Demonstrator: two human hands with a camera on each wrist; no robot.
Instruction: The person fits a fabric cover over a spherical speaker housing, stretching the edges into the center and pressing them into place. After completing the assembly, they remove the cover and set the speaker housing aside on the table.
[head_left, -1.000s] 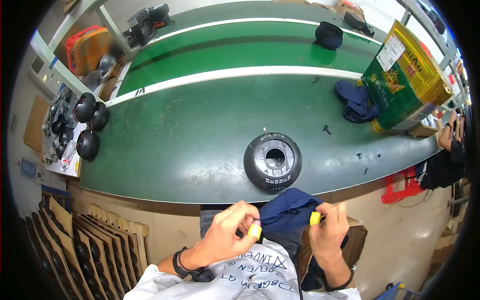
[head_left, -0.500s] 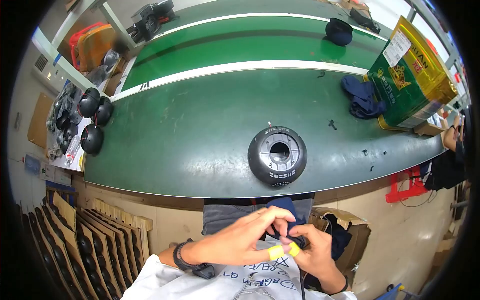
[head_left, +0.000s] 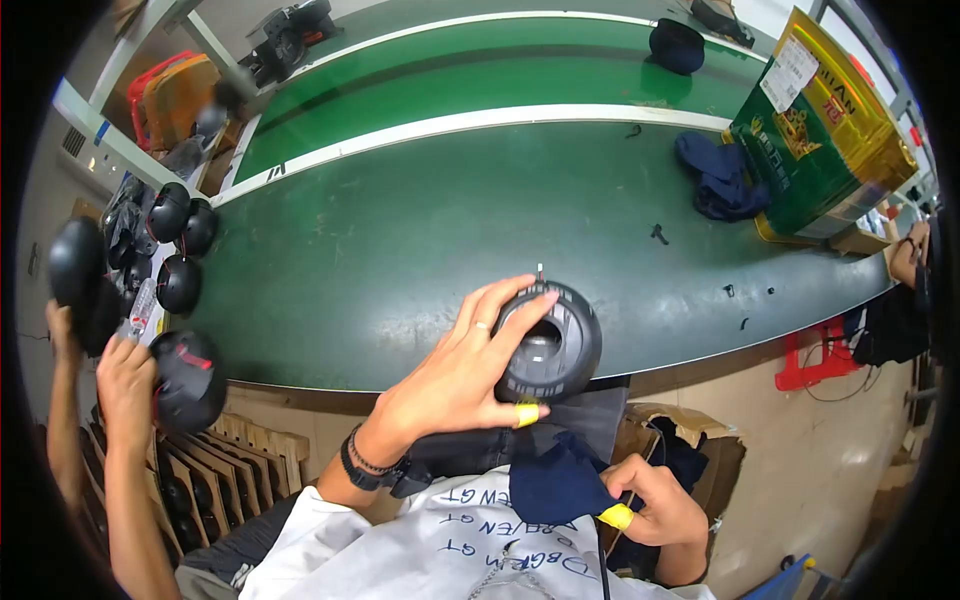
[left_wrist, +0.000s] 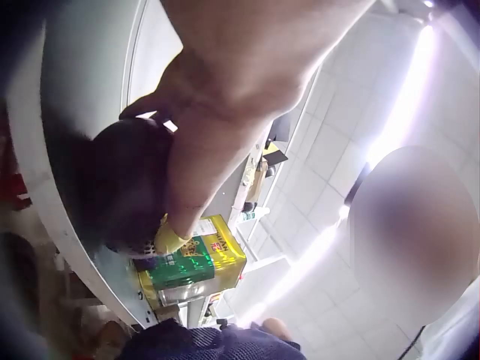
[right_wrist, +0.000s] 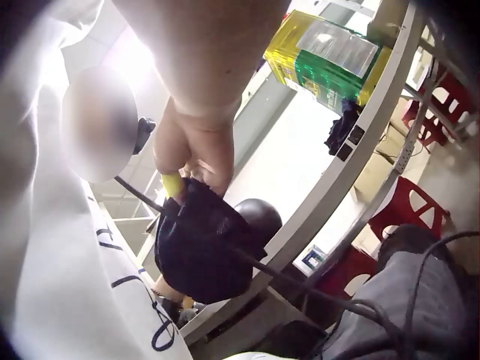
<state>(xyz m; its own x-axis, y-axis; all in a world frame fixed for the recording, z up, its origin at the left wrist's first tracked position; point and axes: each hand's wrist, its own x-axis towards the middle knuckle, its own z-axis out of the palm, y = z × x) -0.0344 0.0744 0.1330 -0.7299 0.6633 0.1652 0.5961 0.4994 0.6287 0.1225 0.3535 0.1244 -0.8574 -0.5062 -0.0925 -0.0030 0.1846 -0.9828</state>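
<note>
At the table's front edge sits a black round housing (head_left: 580, 335) with a hole in its top. My left hand (head_left: 455, 365) grips it from the left, fingers over the top and the yellow-taped thumb at its lower rim. A navy cloth pouch (head_left: 555, 480) hangs in front of my shirt. Its right edge is pinched by my right hand (head_left: 660, 500), whose thumb also wears yellow tape. In the right wrist view the pouch (right_wrist: 206, 247) covers part of the housing (right_wrist: 261, 217). The left wrist view shows the housing (left_wrist: 127, 180) darkly, under my fingers.
Another person's hand (head_left: 125, 385) carries a black dome (head_left: 190, 385) at the left. More domes (head_left: 178, 284) stand by the table's left end. A green-and-yellow tin (head_left: 825, 130) and a navy cloth (head_left: 722, 178) are at the right, with small black parts (head_left: 659, 235) nearby.
My left hand has let go of the pouch and moved up onto the housing, which now tilts slightly. My right hand keeps the pouch. Another person's arms with black domes have appeared at the left.
</note>
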